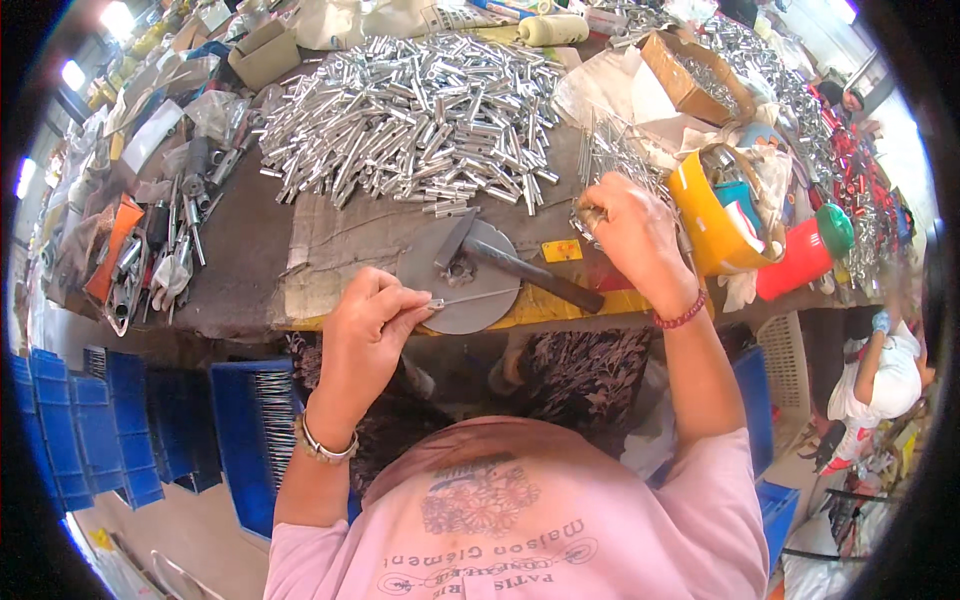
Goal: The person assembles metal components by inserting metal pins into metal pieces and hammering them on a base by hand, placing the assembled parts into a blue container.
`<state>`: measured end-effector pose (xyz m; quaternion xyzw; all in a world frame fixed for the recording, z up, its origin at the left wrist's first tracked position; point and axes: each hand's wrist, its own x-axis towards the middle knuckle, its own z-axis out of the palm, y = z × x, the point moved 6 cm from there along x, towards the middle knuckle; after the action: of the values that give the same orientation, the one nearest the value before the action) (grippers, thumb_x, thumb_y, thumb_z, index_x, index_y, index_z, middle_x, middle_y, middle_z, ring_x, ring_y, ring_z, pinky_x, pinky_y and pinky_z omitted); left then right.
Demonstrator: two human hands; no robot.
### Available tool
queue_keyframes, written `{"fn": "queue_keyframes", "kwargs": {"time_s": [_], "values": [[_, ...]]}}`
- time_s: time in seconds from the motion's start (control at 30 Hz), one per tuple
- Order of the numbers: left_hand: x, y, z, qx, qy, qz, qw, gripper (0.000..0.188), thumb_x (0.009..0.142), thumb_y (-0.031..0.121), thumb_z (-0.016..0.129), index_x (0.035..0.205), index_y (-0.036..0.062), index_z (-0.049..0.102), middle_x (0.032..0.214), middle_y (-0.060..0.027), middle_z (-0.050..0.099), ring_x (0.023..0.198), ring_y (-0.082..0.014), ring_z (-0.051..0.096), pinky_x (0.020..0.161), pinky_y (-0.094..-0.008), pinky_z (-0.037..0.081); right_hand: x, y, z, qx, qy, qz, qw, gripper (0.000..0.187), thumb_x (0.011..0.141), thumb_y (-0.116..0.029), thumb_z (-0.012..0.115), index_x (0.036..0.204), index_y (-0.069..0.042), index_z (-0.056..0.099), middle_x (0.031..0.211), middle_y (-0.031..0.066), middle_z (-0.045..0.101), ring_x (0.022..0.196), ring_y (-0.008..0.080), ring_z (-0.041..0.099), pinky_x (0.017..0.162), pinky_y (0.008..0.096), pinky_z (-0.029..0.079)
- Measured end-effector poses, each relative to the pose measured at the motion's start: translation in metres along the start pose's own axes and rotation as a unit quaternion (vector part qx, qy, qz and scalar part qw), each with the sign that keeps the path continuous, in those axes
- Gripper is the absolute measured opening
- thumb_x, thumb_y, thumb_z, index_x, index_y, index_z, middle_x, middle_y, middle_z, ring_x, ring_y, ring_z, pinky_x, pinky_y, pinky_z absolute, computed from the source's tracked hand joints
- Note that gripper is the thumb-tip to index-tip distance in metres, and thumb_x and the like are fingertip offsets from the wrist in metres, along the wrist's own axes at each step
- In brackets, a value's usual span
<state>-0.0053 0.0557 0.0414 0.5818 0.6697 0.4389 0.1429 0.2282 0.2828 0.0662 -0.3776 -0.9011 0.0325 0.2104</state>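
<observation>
My left hand (375,318) is closed in a pinch at the near edge of the bench. Between thumb and fingers it holds one end of a thin metal rod (482,296), which points right across a round grey plate (470,321). A hammer (535,276) lies with its head on the plate and its dark handle off to the right. My right hand (640,235) has its fingers curled at the near edge of a heap of thin metal rods (615,150). What its fingertips grip is hidden. Beyond the plate lies a big heap of short shiny metal tubes (410,120).
Right of my right hand stand a yellow container (712,225) and a red jar with a green lid (800,258). A cardboard box (690,85) of small parts sits behind. Tools (160,240) crowd the left; a blue crate (240,430) stands below. Another person (885,375) is at far right.
</observation>
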Motion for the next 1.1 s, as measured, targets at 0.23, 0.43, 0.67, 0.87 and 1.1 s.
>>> {"fn": "queue_keyframes", "kwargs": {"time_s": [0.23, 0.43, 0.67, 0.87, 1.1], "values": [[0.000, -0.002, -0.001, 0.003, -0.004, 0.008, 1.000, 0.018, 0.088, -0.003, 0.083, 0.106, 0.0017, 0.080, 0.098, -0.0084, 0.064, 0.090, -0.0226, 0.064, 0.079, -0.0320, 0.052, -0.008, -0.012, 0.007, -0.016, -0.025, -0.056, 0.998, 0.017, 0.082, -0.002, 0.076, 0.097, -0.009, 0.081, 0.105, 0.0090, 0.067, 0.110, 0.0320, 0.069, 0.093, 0.0459, 0.058], [0.000, 0.003, -0.002, 0.017, 0.009, 0.032, 0.999, 0.016, 0.089, -0.001, 0.083, 0.104, 0.0008, 0.079, 0.097, -0.0105, 0.065, 0.090, -0.0265, 0.064, 0.079, -0.0351, 0.052, -0.004, -0.023, 0.003, -0.026, -0.056, -0.083, 0.995, 0.021, 0.079, -0.001, 0.078, 0.099, -0.007, 0.073, 0.107, 0.0099, 0.065, 0.112, 0.0325, 0.067, 0.094, 0.0462, 0.058], [0.001, 0.002, -0.003, 0.024, 0.017, 0.057, 0.998, 0.016, 0.088, 0.002, 0.085, 0.102, 0.0024, 0.078, 0.095, -0.0105, 0.065, 0.086, -0.0282, 0.066, 0.075, -0.0366, 0.053, 0.002, -0.038, -0.004, 0.003, -0.055, -0.089, 0.994, 0.024, 0.078, -0.002, 0.079, 0.099, -0.004, 0.069, 0.102, 0.0129, 0.069, 0.102, 0.0360, 0.069, 0.091, 0.0459, 0.058], [0.001, -0.004, 0.000, 0.029, 0.009, 0.047, 0.998, 0.015, 0.089, 0.002, 0.084, 0.104, 0.0029, 0.079, 0.096, -0.0113, 0.065, 0.088, -0.0283, 0.066, 0.078, -0.0362, 0.053, -0.022, -0.097, 0.013, 0.444, -0.056, -0.025, 0.894, 0.014, 0.086, 0.004, 0.076, 0.098, -0.001, 0.071, 0.092, 0.0118, 0.074, 0.076, 0.0203, 0.072, 0.070, 0.0301, 0.057], [0.000, -0.003, -0.002, 0.040, 0.013, 0.070, 0.997, 0.017, 0.088, 0.004, 0.084, 0.104, 0.0060, 0.079, 0.096, -0.0107, 0.066, 0.088, -0.0298, 0.067, 0.076, -0.0375, 0.054, -0.036, -0.140, 0.034, 0.350, 0.000, -0.123, 0.929, 0.021, 0.082, 0.007, 0.075, 0.100, -0.002, 0.070, 0.091, 0.0114, 0.070, 0.081, 0.0306, 0.069, 0.071, 0.0386, 0.057]]}}
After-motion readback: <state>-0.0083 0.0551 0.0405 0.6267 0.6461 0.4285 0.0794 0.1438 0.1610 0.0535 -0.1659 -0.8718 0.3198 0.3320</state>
